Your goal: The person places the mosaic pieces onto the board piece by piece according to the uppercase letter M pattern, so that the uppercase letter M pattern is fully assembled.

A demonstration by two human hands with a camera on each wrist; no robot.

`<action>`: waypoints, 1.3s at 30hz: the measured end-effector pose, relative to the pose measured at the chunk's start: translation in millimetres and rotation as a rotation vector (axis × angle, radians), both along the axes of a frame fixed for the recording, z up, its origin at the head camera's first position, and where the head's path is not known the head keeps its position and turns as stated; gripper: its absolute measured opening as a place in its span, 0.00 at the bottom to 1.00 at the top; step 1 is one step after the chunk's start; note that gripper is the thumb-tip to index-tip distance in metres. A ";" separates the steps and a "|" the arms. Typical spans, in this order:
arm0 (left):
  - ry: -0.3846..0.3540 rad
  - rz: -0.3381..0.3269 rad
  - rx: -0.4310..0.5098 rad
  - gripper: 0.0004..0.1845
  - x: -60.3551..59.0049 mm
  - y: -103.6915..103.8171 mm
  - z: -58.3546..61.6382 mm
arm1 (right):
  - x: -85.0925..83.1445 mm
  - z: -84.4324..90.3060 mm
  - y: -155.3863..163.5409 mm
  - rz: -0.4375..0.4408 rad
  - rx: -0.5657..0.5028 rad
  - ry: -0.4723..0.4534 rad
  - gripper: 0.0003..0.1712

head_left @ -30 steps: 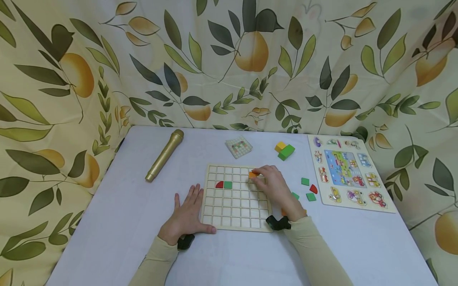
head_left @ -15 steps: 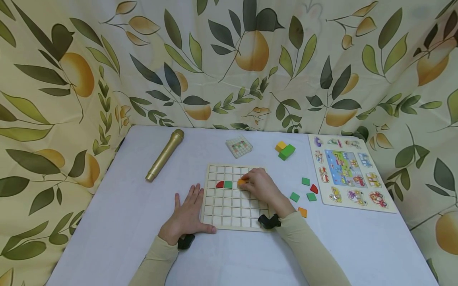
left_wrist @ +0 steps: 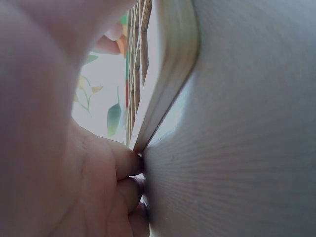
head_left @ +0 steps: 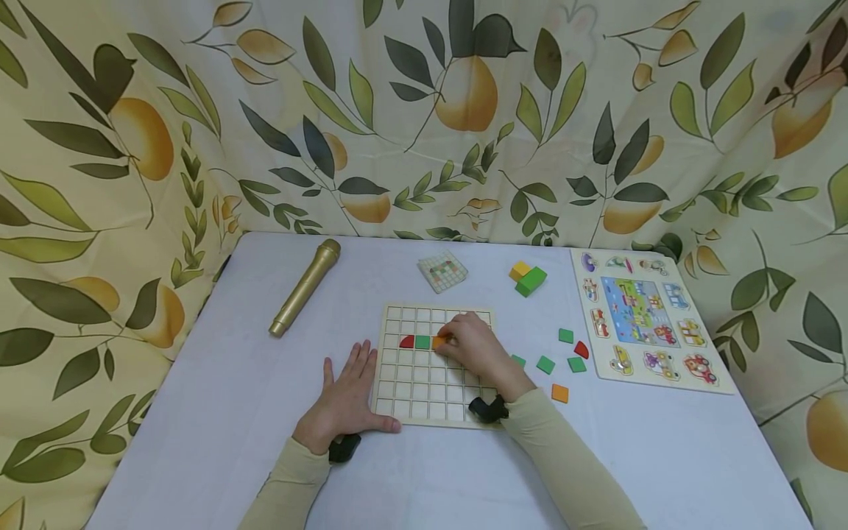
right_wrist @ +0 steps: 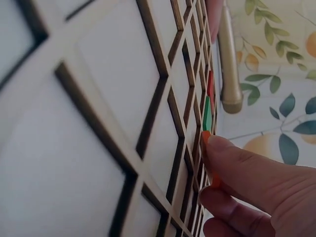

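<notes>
A wooden grid board [head_left: 404,397] lies flat on the table. In one of its rows sit a red quarter-circle tile [head_left: 407,341] and, right beside it, a green square tile [head_left: 422,342]. My right hand [head_left: 473,350] pinches an orange tile [head_left: 438,342] between thumb and fingers at the cell just right of the green one; in the right wrist view the orange tile [right_wrist: 206,138] stands tilted at the grid. With fingers spread, my left hand [head_left: 344,401] rests on the table against the board's left edge, its thumb at the front left corner.
Right of the board lie loose green tiles [head_left: 546,365], a red tile [head_left: 581,350] and an orange square [head_left: 559,393]. Behind are a small pattern card [head_left: 442,272], green and yellow blocks [head_left: 531,282] and a gold microphone [head_left: 305,288]. A picture puzzle board [head_left: 652,324] lies far right.
My right hand has moved left and slightly toward me over the board, bringing the orange tile from the upper right cells to beside the green tile. My left hand has stayed still.
</notes>
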State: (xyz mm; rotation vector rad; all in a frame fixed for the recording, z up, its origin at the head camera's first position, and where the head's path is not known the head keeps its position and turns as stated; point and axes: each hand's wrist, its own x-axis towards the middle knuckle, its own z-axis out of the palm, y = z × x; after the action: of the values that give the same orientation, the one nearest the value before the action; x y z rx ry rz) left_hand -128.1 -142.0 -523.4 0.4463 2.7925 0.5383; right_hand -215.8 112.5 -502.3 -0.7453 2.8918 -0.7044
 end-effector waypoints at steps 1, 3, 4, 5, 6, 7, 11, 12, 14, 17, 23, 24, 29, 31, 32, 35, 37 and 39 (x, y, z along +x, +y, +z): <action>0.001 0.000 0.000 0.74 0.0 0.1 -0.2 | 0.2 -0.3 -0.7 -0.003 0.004 0.000 0.13; 0.002 -0.001 -0.002 0.74 0.0 0.2 -0.7 | 0.6 -0.7 -1.6 -0.009 0.010 0.000 0.13; 0.002 -0.001 -0.002 0.74 0.0 0.2 -0.9 | 0.7 -1.0 -1.9 -0.008 0.014 0.004 0.13; 0.002 -0.001 -0.002 0.74 0.0 0.2 -0.9 | 1.1 -1.0 -2.0 -0.008 0.017 0.010 0.13; 0.001 0.000 -0.001 0.74 0.0 0.2 -0.8 | 1.4 -0.9 -2.2 -0.008 0.019 0.016 0.13; 0.002 0.000 0.000 0.74 -0.1 0.2 -1.0 | 1.6 -0.7 -2.4 -0.008 0.018 0.019 0.13; 0.002 -0.002 -0.003 0.74 -0.1 0.1 -0.6 | 2.4 -0.9 -3.3 -0.007 0.017 0.037 0.13; 0.003 -0.003 -0.003 0.74 -0.1 0.1 -0.5 | 2.3 -1.5 -3.5 -0.009 0.017 0.040 0.13; 0.004 -0.005 -0.007 0.74 0.0 0.1 -0.5 | 2.3 -2.9 -3.5 -0.010 0.023 0.042 0.13; 0.005 -0.004 -0.007 0.74 -0.1 0.0 -0.9 | 2.3 -4.7 -3.4 -0.014 0.034 0.040 0.14; 0.005 -0.004 -0.006 0.74 -0.1 0.2 -1.3 | 3.2 -5.6 -1.7 -0.007 0.030 0.036 0.15; 0.005 -0.004 -0.007 0.74 -0.1 0.1 -1.4 | 3.6 -5.3 -0.9 -0.003 0.025 0.037 0.15; -0.002 0.005 0.015 0.74 0.5 0.7 -1.9 | 5.5 -1.5 10.7 0.013 -0.032 0.059 0.17; -0.008 0.010 0.023 0.75 1.4 1.1 -2.5 | 6.4 1.3 18.7 0.014 -0.058 0.062 0.17; -0.010 0.014 0.026 0.75 1.8 1.1 -2.6 | 6.8 3.1 23.1 0.018 -0.068 0.063 0.17; -0.013 0.017 0.016 0.76 2.8 1.1 -3.0 | 7.2 7.4 38.2 0.009 -0.083 0.050 0.17; -0.004 0.012 0.017 0.76 2.7 1.6 -2.7 | 8.0 10.3 49.9 -0.017 -0.084 0.042 0.18; 0.006 0.003 0.021 0.76 2.1 2.4 -2.7 | 9.7 12.2 62.9 -0.058 -0.086 0.027 0.19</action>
State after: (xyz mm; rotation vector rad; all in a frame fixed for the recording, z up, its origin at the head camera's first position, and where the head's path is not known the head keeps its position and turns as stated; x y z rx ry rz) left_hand -126.1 -139.6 -526.1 0.4491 2.7959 0.5683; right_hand -206.1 175.4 -490.1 -0.6875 2.9342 -0.8363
